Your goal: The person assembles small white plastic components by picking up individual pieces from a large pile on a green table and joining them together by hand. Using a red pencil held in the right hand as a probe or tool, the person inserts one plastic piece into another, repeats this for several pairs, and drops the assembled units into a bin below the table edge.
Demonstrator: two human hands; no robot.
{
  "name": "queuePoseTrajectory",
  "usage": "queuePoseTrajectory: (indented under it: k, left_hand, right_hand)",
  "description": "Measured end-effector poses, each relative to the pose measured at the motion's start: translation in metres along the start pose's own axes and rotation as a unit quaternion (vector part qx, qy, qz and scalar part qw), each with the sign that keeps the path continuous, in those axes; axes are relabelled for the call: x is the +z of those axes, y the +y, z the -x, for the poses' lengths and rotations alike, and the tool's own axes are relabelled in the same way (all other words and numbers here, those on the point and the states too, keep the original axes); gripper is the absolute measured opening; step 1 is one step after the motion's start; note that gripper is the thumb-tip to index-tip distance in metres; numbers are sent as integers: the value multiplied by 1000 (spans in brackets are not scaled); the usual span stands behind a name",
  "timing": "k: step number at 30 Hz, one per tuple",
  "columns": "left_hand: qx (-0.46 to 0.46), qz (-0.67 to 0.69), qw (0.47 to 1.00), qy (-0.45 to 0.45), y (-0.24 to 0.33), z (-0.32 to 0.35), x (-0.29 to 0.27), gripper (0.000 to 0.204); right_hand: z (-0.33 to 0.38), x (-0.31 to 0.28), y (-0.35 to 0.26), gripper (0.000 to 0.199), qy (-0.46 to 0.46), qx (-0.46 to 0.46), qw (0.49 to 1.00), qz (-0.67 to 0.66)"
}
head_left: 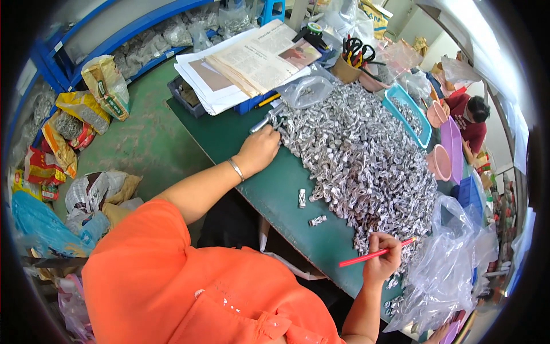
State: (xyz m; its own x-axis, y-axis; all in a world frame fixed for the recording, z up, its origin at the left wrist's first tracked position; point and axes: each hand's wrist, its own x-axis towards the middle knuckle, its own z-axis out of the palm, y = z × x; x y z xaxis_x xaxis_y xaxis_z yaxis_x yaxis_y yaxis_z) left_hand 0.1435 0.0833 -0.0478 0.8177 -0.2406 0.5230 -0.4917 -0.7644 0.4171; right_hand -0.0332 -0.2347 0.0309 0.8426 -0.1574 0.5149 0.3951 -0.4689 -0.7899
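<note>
A great heap of small metal pieces [366, 155] spreads over the dark green worktop [269, 200], all dull silver and shiny edges, looped or link-like as far as I can make out, tangled thickly together. Two loose pieces [317, 220] lie apart on the bare green, between the heap and the person in the orange shirt [172, 269]. The pencil [356, 260] is slim and bright red, with a yellowish tip at its right end. It's in the right grip [382, 256], the fingers closed around its middle, both ends sticking out, just at the heap's near edge. The left grip [260, 149] rests at the heap's left edge, fingers curled beside a silvery rod [259, 125]; from here I can't tell whether it holds anything. A clear plastic bag [441, 264] slumps to the right of the pencil.
</note>
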Motion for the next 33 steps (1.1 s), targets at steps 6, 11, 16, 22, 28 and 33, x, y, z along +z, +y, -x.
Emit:
queuePoseTrajectory:
  k: [6, 11, 16, 22, 28, 33]
  left_hand:
    - [-5, 7, 1000, -26, 30, 32, -18, 11]
    - [128, 127, 982, -53, 66, 70, -17, 17]
    - [179, 231, 954, -71, 92, 74, 3, 25]
    - [105, 248, 960, -79, 97, 62, -5, 20]
    - [72, 303, 942, -125, 103, 75, -13, 20]
    - [90, 334, 923, -170, 130, 78, -3, 22]
  right_hand:
    - [6, 6, 1, 22, -29, 0, 999, 26]
    - [10, 18, -2, 24, -50, 42, 997, 35]
    - [15, 50, -1, 20, -248, -12, 964, 96]
    - [22, 55, 15, 18, -275, -97, 946, 141]
    - [42, 36, 27, 22, -60, 73, 989, 115]
    - [46, 55, 31, 17, -168, -20, 963, 212]
